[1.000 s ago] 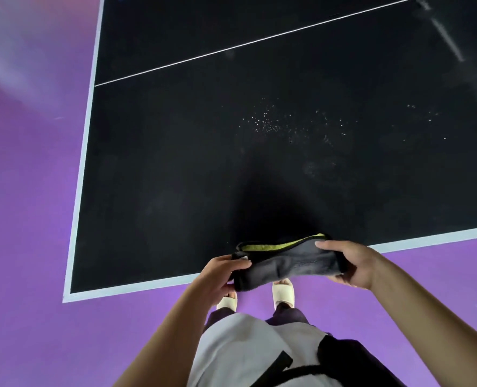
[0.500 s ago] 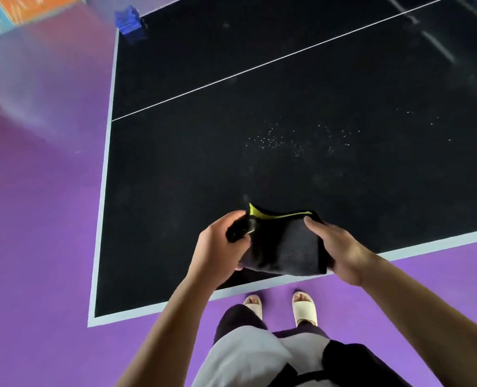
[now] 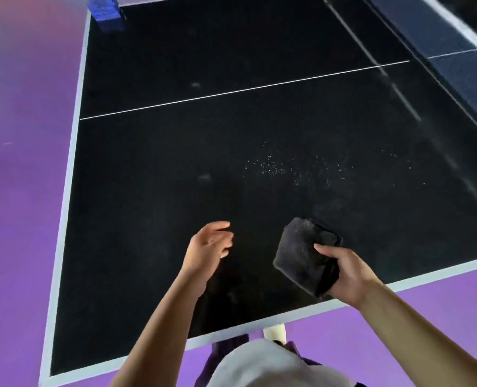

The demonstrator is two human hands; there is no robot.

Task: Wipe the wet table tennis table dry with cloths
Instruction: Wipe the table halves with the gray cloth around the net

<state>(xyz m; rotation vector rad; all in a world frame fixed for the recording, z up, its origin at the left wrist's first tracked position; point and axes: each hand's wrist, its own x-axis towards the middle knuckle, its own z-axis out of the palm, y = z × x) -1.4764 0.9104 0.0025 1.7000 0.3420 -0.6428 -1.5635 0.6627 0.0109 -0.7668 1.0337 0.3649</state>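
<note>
Head view: a black table tennis table (image 3: 153, 191) with pale edge lines fills the scene over a purple floor (image 3: 22, 219). The right hand (image 3: 346, 272) grips a folded cloth (image 3: 301, 252), dark and fuzzy, held above the near right part of the table, thumb across its top. The left hand (image 3: 209, 250) hovers to its left, fingers loosely curled and holding nothing. Fine water droplets (image 3: 276, 167) speckle the middle. A dark net (image 3: 441, 46) crosses far right; a blue object (image 3: 106, 9) sits at the far left corner.
</note>
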